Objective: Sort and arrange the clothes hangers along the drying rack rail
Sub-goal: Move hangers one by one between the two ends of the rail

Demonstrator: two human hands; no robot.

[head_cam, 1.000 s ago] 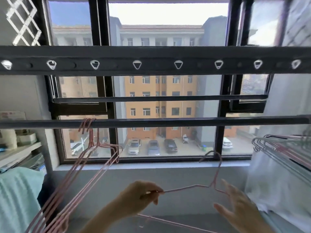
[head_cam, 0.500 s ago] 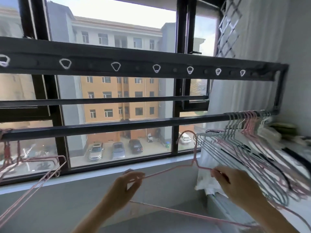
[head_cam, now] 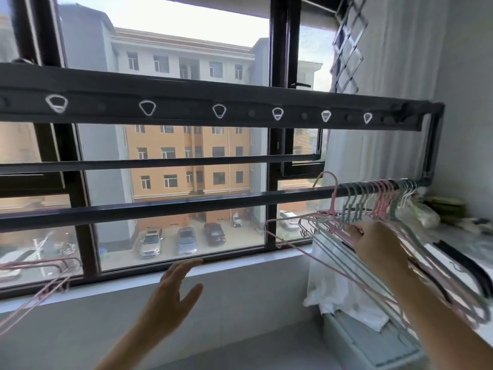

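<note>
- The drying rack spans the window: a broad upper bar with triangular holes, and a lower rail running across to the right wall.
- A bunch of pink and grey-green hangers crowds the rail's right end (hooks packed tight together).
- A second, smaller set of pink hangers shows at the left edge.
- The right hand grips one pink hanger by its shoulder, its hook at the rail just left of the bunch.
- The left hand is empty, fingers spread, below the sill.
</note>
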